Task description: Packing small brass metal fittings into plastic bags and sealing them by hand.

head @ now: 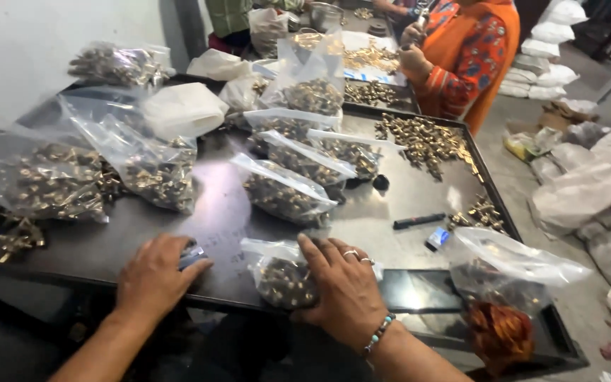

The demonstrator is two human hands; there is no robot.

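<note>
Landmark: the small clear plastic bag filled with small brass metal parts (277, 277), which lies at the near edge of the dark metal surface (390, 205).
Right hand: the right hand (344, 286) lies flat on the right side of this bag, fingers spread and pointing away from the person; the grip is released, it presses and does not close around the bag.
Left hand: the left hand (153, 276) rests just to the left of the bag, not touching it; its fingers are curled over a small dark object with a bluish side (194, 256), which is mostly hidden, so I cannot tell what it is.
Bag axis: the open top of the bag points away from the person and a little to the left, the heavy filled end is nearest to the person.
Nearer hand: the right one, already on the bag.
Beyond the bag: more clear bags of brass parts (288, 191), farther from the person.
Right of the bag: a black marker pen (419, 221), apart from it.
</note>
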